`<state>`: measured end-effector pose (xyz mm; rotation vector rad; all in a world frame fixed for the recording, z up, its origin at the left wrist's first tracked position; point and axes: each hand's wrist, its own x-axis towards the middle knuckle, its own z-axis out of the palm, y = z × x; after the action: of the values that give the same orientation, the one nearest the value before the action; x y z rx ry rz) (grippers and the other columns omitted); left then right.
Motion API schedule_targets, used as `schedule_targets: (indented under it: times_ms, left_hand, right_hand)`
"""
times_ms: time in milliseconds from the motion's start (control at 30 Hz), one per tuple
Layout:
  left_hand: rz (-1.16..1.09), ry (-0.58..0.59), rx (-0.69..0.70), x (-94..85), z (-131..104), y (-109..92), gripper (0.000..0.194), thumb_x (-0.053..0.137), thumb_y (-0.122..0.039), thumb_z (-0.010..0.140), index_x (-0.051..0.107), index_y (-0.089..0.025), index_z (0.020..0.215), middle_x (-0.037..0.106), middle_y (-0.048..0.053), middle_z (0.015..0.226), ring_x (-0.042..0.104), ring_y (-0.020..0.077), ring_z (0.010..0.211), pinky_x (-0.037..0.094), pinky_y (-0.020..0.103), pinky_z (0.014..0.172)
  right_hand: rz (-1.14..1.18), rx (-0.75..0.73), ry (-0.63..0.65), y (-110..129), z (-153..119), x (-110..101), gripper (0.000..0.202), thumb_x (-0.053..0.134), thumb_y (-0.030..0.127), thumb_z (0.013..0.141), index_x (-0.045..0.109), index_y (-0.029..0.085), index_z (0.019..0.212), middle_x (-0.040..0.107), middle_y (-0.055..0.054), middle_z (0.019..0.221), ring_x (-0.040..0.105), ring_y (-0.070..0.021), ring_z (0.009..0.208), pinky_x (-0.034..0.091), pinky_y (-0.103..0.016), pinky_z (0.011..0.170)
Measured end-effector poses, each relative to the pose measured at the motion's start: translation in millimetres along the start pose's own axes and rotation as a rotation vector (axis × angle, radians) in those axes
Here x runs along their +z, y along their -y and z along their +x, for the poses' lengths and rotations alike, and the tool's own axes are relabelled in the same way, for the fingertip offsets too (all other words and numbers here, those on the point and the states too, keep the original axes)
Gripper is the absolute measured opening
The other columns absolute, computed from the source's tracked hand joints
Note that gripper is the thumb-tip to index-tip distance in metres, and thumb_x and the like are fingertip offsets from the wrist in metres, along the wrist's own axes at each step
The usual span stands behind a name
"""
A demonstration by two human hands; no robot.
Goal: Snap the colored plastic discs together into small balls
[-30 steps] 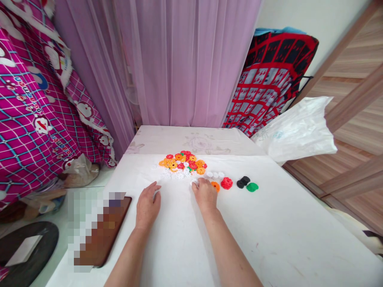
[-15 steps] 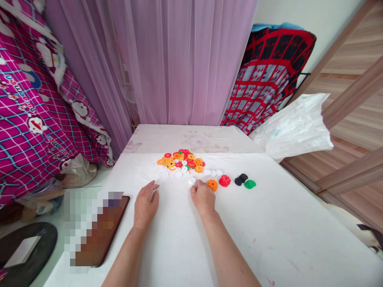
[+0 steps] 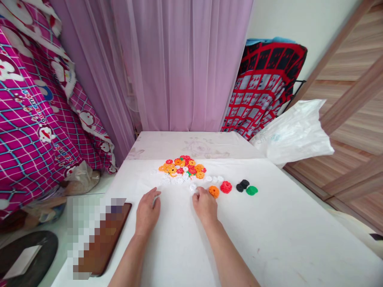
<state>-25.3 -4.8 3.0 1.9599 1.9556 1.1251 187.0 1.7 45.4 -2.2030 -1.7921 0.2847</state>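
Note:
A heap of orange, red, white and green snowflake discs (image 3: 182,168) lies on the white table (image 3: 269,239). To its right lie sorted small stacks: white discs (image 3: 214,179), an orange stack (image 3: 214,191), a red stack (image 3: 226,187), black discs (image 3: 242,185) and green discs (image 3: 251,190). My right hand (image 3: 204,204) rests palm down just left of the orange stack, fingertips touching a white disc (image 3: 193,186). My left hand (image 3: 147,210) lies palm down near the heap's front left, with something white under its fingers.
A brown tray-like object (image 3: 101,239), partly blurred, lies at the table's left edge. A white plastic bag (image 3: 295,133) sits at the right edge. Purple curtains (image 3: 179,63) hang behind, a pink patterned blanket (image 3: 32,103) is at left, a red checked cloth (image 3: 266,87) behind right.
My right hand has drawn back slightly toward me from the white discs, leaving one white disc at its fingertips. The camera tilted a little; my left hand stayed put.

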Motion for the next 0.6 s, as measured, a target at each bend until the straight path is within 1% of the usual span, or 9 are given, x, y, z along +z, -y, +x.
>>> schedule_targets:
  times_ms: [133,267,400,500,600]
  left_hand:
    - [-0.002,0.007,-0.001,0.3,1,2,0.030,0.042,-0.030,0.084,0.068,-0.021,0.097,0.066,0.008,0.119,0.062,0.0236,0.107,0.048,0.043,0.095]
    - [0.008,0.022,0.030,0.0,2,5,0.030,0.043,-0.030,0.083,0.068,-0.021,0.096,0.067,0.008,0.117,0.062,0.0245,0.107,0.047,0.046,0.097]
    - [0.026,0.018,0.077,1.0,2,7,0.029,0.043,-0.029,0.083,0.069,-0.022,0.095,0.069,0.007,0.113,0.062,0.0243,0.107,0.046,0.046,0.098]
    - [0.076,0.023,0.116,1.4,2,7,0.028,0.044,-0.029,0.083,0.069,-0.022,0.092,0.070,0.007,0.110,0.061,0.0257,0.109,0.046,0.047,0.099]
    - [0.135,0.048,0.159,0.8,2,4,0.028,0.044,-0.028,0.083,0.069,-0.021,0.094,0.069,0.008,0.112,0.061,0.0267,0.110,0.046,0.048,0.099]
  right_hand:
    - [0.062,-0.074,-0.052,-7,-11,8,0.031,0.047,0.017,0.086,0.059,0.018,0.114,0.068,-0.006,0.098,0.063,-0.0161,0.087,0.041,-0.024,0.073]
    - [0.102,-0.197,-0.071,-12,-24,12,0.022,0.048,0.014,0.084,0.062,0.020,0.100,0.068,-0.003,0.090,0.062,-0.0136,0.080,0.038,-0.022,0.070]
    - [0.101,-0.329,-0.092,-18,-36,12,0.016,0.049,0.013,0.082,0.062,0.020,0.087,0.065,-0.001,0.082,0.059,-0.0123,0.075,0.035,-0.022,0.067]
    - [0.101,-0.417,-0.102,-25,-43,12,0.014,0.050,0.011,0.081,0.061,0.020,0.080,0.063,0.000,0.078,0.057,-0.0116,0.073,0.033,-0.022,0.066]
    - [0.115,-0.468,-0.111,-31,-49,12,0.014,0.051,0.010,0.079,0.060,0.021,0.077,0.062,0.001,0.075,0.056,-0.0112,0.071,0.032,-0.022,0.066]
